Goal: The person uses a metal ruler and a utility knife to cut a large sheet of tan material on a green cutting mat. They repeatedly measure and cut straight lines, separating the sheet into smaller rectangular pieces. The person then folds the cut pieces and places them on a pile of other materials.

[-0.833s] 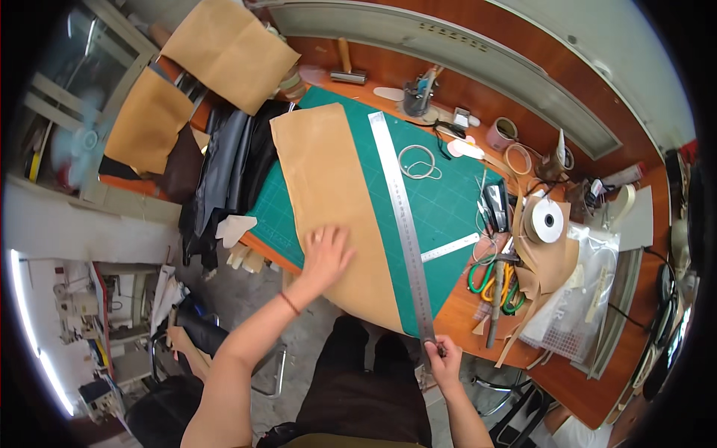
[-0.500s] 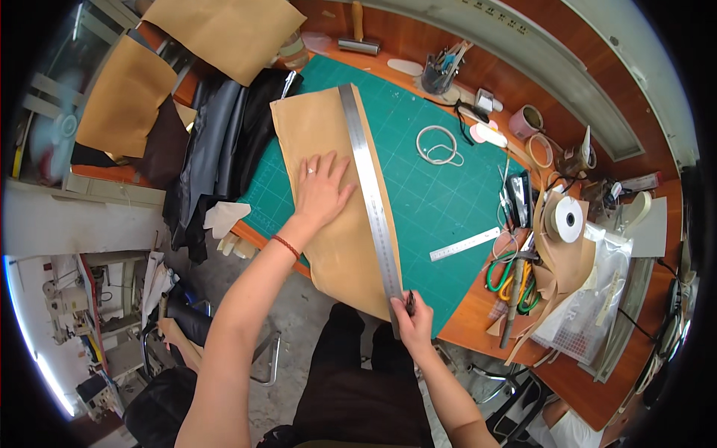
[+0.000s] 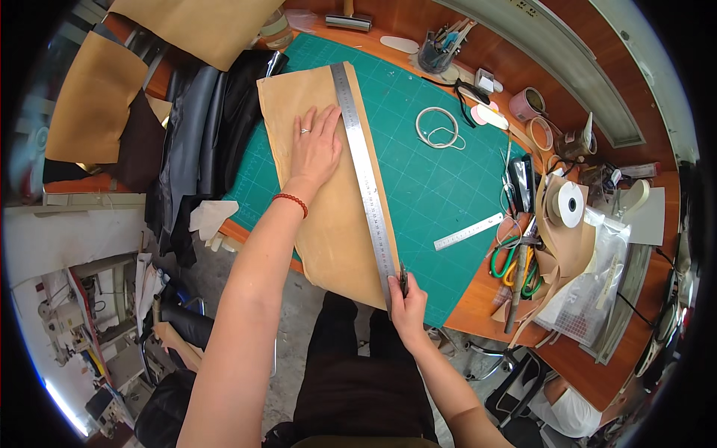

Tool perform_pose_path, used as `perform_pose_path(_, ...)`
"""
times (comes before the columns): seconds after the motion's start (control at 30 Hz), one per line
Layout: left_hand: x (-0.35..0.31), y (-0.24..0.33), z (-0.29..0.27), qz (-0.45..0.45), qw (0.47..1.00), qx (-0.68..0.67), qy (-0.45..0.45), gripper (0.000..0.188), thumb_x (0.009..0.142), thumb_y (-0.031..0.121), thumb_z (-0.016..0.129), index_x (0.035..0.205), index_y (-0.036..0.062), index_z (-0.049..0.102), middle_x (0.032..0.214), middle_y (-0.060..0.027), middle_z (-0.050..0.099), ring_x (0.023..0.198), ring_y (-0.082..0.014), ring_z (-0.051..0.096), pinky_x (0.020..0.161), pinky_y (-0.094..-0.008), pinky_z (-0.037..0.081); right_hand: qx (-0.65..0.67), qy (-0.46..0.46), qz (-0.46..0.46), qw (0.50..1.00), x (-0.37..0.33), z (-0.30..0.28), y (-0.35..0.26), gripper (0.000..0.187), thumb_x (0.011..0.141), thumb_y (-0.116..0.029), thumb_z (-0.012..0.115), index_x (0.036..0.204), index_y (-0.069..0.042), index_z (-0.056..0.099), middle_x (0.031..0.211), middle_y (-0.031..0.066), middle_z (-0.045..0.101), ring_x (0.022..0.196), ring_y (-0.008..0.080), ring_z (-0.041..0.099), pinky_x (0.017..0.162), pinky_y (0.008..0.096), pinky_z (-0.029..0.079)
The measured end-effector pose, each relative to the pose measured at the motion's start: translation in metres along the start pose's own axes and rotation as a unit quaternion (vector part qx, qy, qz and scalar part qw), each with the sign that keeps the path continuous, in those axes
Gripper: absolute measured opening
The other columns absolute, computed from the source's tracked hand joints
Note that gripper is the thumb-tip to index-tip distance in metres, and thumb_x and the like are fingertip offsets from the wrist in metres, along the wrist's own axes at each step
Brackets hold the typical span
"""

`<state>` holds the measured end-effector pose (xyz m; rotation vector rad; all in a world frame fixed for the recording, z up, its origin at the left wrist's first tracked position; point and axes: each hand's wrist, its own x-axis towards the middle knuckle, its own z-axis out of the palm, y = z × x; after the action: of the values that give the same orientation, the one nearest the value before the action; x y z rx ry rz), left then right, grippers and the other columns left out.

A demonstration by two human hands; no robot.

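A long tan sheet of leather (image 3: 328,231) lies on a green cutting mat (image 3: 418,194), its near end overhanging the table edge. Along the sheet's right side rests a long steel ruler (image 3: 364,168). My left hand (image 3: 314,149) is open and flat on the leather, its fingertips by the ruler's left edge toward the far end. At the ruler's near end, my right hand (image 3: 408,306) is closed around a slim dark tool (image 3: 404,281), the thumb against the ruler. Fingers hide most of that tool, so its kind is unclear.
A short ruler (image 3: 468,231) and a white ring (image 3: 438,128) lie on the mat. To the right are scissors (image 3: 532,280), a thread spool (image 3: 571,203) and leather strips. Black leather (image 3: 213,134) hangs at the left. A tool cup (image 3: 441,56) stands behind.
My left hand has slid a little farther away along the leather, its fingertips now closer to the ruler. My right hand stays at the ruler's near end. The whole view has shifted slightly.
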<state>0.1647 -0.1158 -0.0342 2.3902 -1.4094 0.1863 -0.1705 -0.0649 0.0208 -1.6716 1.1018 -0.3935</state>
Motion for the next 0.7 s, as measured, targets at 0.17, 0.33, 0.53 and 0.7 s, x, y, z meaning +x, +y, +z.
perform_pose_path(0.17,-0.008,-0.005,-0.001,0.001,1.0,0.024,-0.009,0.056,0.097,0.022,0.052,0.151,0.0181,0.042,0.155,-0.0027,0.046,0.143,-0.0343,0.04,0.12,-0.0607,0.023,-0.078,-0.027,-0.032,0.996,-0.002,0.003,-0.002,0.013,0.095,-0.01,0.067,0.101,0.001,0.063,0.074,0.0194,0.066,0.065,0.0323,0.067,0.06,0.04,0.051)
perform_pose_path(0.33,0.008,-0.005,0.004,0.061,0.996,0.058,-0.001,0.054,0.1,0.029,0.049,0.152,0.0182,0.042,0.155,-0.0044,0.045,0.143,-0.0361,0.038,0.117,-0.0574,0.026,-0.099,-0.031,0.006,0.995,0.0,-0.011,-0.006,0.011,0.092,-0.01,0.068,0.095,-0.003,0.06,0.086,0.0235,0.071,0.082,0.0438,0.069,0.068,0.0512,0.054)
perform_pose_path(0.53,0.012,-0.031,-0.001,0.053,0.989,0.111,-0.082,0.08,0.093,0.052,0.058,0.158,0.0152,0.027,0.164,-0.0127,0.023,0.152,-0.0375,0.016,0.122,-0.0553,0.016,-0.252,-0.148,0.028,0.956,0.02,-0.016,-0.017,0.019,0.093,-0.023,0.069,0.092,-0.004,0.065,0.079,0.0227,0.07,0.078,0.045,0.068,0.066,0.053,0.053)
perform_pose_path(0.7,0.015,-0.045,0.005,0.035,0.986,0.007,-0.165,0.068,0.098,0.043,0.052,0.157,0.0162,0.031,0.162,-0.0094,0.031,0.148,-0.0369,0.025,0.12,-0.0554,0.021,-0.223,-0.139,0.003,0.965,0.018,-0.018,-0.013,0.024,0.09,-0.025,0.073,0.087,-0.001,0.067,0.072,0.0224,0.064,0.07,0.0446,0.063,0.061,0.0487,0.048)
